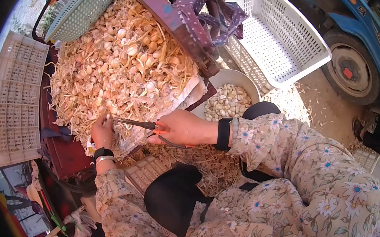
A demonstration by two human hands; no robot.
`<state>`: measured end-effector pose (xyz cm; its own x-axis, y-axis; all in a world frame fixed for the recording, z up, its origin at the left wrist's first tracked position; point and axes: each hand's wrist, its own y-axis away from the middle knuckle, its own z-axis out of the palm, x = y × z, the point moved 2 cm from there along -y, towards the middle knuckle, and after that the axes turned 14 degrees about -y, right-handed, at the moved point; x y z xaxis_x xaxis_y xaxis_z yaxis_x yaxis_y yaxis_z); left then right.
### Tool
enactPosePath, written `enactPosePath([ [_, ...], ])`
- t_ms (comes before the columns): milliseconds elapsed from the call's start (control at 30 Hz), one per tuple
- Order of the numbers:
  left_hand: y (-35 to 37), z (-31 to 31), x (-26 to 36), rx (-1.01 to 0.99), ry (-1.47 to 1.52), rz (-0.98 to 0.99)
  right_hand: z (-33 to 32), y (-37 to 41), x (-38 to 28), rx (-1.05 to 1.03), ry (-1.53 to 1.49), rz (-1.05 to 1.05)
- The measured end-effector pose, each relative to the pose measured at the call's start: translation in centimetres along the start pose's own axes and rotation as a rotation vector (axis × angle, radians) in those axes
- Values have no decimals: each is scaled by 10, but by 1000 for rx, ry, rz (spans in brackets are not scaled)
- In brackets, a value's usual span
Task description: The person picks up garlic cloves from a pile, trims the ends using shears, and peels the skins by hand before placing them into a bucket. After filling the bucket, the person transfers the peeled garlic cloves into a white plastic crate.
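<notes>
The left hand (102, 133) holds a garlic clove (108, 117) in its fingers (99, 123).

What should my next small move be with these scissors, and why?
Probably ease the left hand slightly back before any snip: the scissors in your right hand point straight at its fingertips, right beside the pale garlic piece pinched there.

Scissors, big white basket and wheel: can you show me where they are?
Scissors (137, 123): head view, on the blades.
Big white basket (270, 47): head view, on its inside bottom.
Wheel (348, 73): head view, on the red middle.
</notes>
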<state>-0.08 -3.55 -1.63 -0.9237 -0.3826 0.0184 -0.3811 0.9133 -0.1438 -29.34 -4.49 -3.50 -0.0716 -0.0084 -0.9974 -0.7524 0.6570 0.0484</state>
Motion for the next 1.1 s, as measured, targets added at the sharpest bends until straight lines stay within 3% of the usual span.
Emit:
enactPosePath([
  [33,3,-2,-5,72,88,-7,0,-1,0,-4,9,-10],
  [133,25,-26,-15,-151,914,-367,-2,-2,1,-13,46,-10],
  [200,55,-49,-17,-208,1093,-319,-3,-3,2,-16,51,5],
  [267,95,-70,-36,-328,960,-311,-5,-2,1,2,39,15],
  [333,140,-88,-68,-588,864,-392,-6,0,0,27,60,-27],
  [400,183,-89,-114,-730,292,-462,-6,2,-1,48,69,-61],
  [467,214,-86,-173,-797,-650,173,-2,2,4,52,37,-48],
  [567,196,-88,-138,-316,-542,61,3,0,7,52,39,-66],
  [633,149,-90,-64,-264,326,-392,6,-1,9,59,56,-90],
  [667,129,-77,-58,-158,383,-202,6,-3,10,70,61,-101],
  [700,106,-72,-40,-128,294,-100,7,-3,11,83,66,-110],
  [767,69,-49,-26,120,5,333,6,-3,12,104,72,-89],
  [867,34,-26,-7,-29,-183,491,3,-6,14,60,32,-25],
  [967,23,-8,-2,-41,-219,629,2,-6,11,4,36,-7],
  [1100,26,-21,3,-95,-192,549,6,-8,7,-19,31,-20],
])
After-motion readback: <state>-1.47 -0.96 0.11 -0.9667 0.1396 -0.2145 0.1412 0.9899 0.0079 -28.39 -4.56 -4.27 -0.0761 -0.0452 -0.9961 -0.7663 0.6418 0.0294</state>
